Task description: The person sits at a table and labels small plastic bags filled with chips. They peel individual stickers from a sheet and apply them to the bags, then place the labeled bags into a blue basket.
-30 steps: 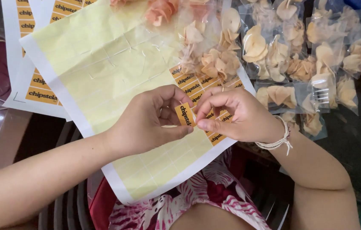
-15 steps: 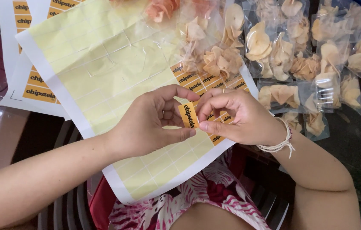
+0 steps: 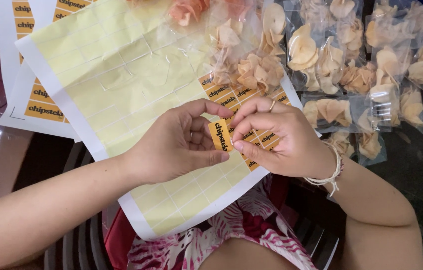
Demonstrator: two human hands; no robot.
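1. My left hand (image 3: 179, 145) and right hand (image 3: 276, 135) pinch one orange sticker (image 3: 220, 135) between fingertips.
2. Sticker: held upright above the yellow sheet (image 3: 121, 85).
3. Bagged chips (image 3: 321, 55): beyond the sheet.

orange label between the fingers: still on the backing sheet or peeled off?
Peeled off. The orange label stands upright, pinched between the left hand and right hand, lifted above the mostly bare yellow backing sheet.

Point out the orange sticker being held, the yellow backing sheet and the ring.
orange sticker (image 3: 221, 135), head view, middle of its printed face.
yellow backing sheet (image 3: 121, 85), head view, bare peeled area left of centre.
ring (image 3: 272, 105), head view, band on a right-hand finger.
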